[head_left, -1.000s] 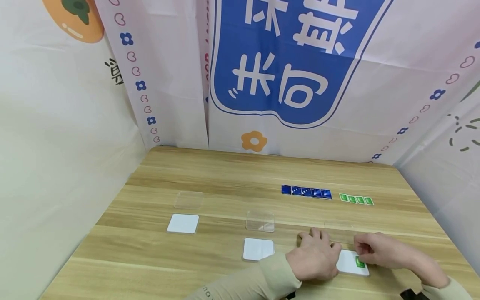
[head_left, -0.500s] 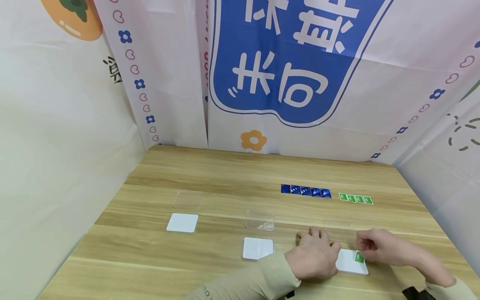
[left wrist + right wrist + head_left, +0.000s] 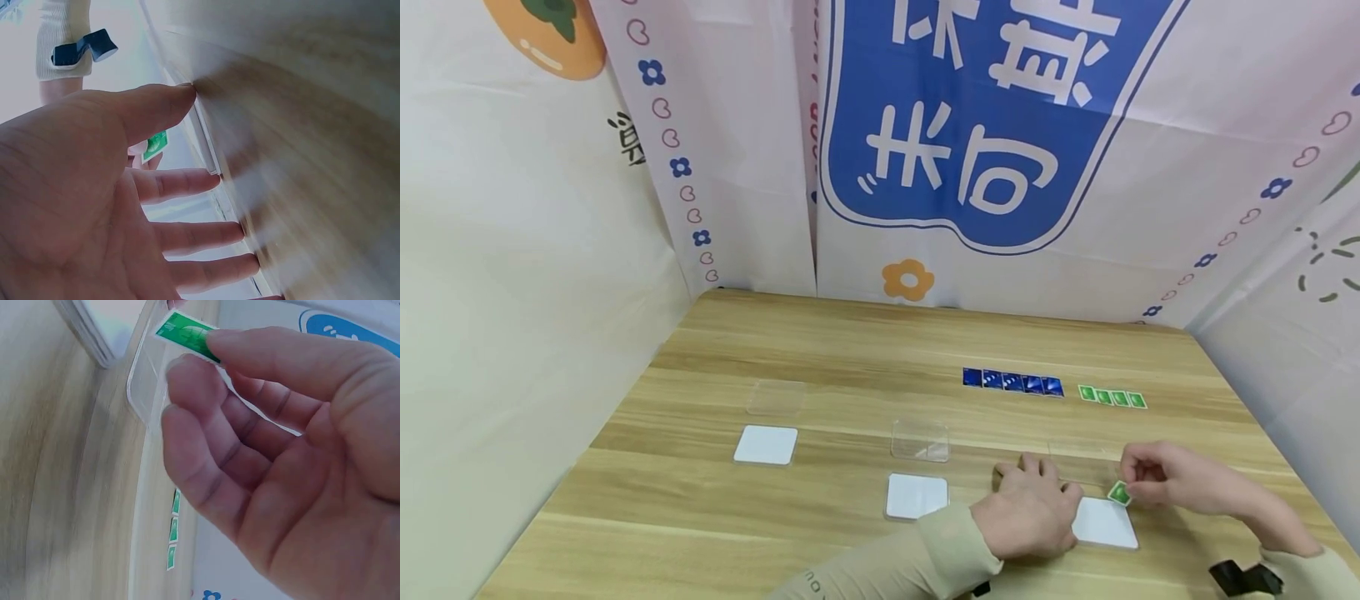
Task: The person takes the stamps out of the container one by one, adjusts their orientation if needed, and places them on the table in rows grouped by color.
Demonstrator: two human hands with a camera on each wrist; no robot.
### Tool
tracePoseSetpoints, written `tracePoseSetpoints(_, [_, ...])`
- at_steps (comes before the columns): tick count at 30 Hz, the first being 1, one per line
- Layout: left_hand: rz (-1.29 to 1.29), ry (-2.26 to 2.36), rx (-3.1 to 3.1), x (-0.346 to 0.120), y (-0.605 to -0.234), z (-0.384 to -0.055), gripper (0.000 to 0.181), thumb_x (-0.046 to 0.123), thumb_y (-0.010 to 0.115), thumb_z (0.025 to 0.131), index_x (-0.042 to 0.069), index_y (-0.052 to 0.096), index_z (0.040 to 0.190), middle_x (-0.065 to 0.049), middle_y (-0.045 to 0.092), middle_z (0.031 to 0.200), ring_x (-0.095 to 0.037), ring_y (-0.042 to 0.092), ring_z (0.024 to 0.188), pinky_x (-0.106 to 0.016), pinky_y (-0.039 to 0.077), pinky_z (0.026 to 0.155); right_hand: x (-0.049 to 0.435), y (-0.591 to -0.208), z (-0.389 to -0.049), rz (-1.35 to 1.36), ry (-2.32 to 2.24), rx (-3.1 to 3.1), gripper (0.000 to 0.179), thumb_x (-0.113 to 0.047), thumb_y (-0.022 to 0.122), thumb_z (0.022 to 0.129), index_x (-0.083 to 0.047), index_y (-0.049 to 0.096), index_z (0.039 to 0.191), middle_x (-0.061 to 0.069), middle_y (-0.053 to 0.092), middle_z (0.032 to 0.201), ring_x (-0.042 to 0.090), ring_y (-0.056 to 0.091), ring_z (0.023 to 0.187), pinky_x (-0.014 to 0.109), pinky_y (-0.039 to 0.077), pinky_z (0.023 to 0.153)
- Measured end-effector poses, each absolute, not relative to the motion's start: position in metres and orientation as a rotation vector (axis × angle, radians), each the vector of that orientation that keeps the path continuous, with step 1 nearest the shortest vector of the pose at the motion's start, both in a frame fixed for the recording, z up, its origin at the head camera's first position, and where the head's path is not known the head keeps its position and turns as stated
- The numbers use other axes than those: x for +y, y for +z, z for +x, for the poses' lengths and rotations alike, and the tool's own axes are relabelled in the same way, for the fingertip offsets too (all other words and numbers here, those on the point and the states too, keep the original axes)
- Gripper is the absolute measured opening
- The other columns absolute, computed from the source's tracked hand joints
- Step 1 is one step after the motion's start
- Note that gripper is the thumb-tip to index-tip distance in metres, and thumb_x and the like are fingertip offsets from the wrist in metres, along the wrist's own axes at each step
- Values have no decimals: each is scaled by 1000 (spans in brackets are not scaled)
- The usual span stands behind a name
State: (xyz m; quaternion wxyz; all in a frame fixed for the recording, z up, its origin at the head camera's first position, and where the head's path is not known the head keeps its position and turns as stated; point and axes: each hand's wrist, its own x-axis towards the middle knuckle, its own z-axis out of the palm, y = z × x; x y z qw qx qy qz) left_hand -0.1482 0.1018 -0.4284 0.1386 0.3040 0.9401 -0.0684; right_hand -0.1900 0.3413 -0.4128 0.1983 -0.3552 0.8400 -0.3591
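Observation:
My right hand (image 3: 1180, 482) pinches a small green stamp with a white border (image 3: 1120, 493) between thumb and forefinger. It holds the stamp tilted at the far right corner of a white card stack (image 3: 1103, 523). In the right wrist view, the green stamp (image 3: 181, 330) sticks out past the thumb tip. My left hand (image 3: 1030, 508) rests on the table left of that stack. From the left wrist view, its fingers (image 3: 200, 236) are spread and nearly straight, with thumb and forefinger tips touching the stack's edge.
Behind the stack lies a clear plastic piece (image 3: 1078, 462). Two more white pads (image 3: 917, 497) lie leftward, each with a clear piece (image 3: 920, 442) behind it. A row of blue stamps (image 3: 1012, 382) and a row of green ones (image 3: 1112, 397) lie farther back.
The right hand has lifted the green stamp from the white stack and moved it away toward the far right corner. The left hand has stayed in place.

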Motion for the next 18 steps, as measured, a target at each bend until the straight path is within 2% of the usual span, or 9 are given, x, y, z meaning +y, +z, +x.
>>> tracePoseSetpoints(6, [878,-196,2708,102,-428,-148,49,64,54,90,47,44,135,7,44,145,-22,43,131,-53,50,94,345,-410,-194,-951,-1051,2354,11,-1,61,93,-10,57,89,7,54,66,-5,50,61,21,44,46])
tracePoseSetpoints(14, [861,-194,2708,102,-427,-148,47,64,55,90,47,46,133,8,47,141,-20,44,127,-50,49,93,345,-407,-198,-941,-1032,2417,11,0,61,93,-11,59,90,-3,58,69,-4,52,62,23,47,48])
tracePoseSetpoints(18, [856,-193,2710,102,-427,-148,47,64,55,90,47,46,133,8,47,141,-20,44,128,-51,49,93,346,-405,-200,-926,-1036,2422,10,-1,60,94,-10,60,92,-1,57,68,2,53,59,23,46,47])
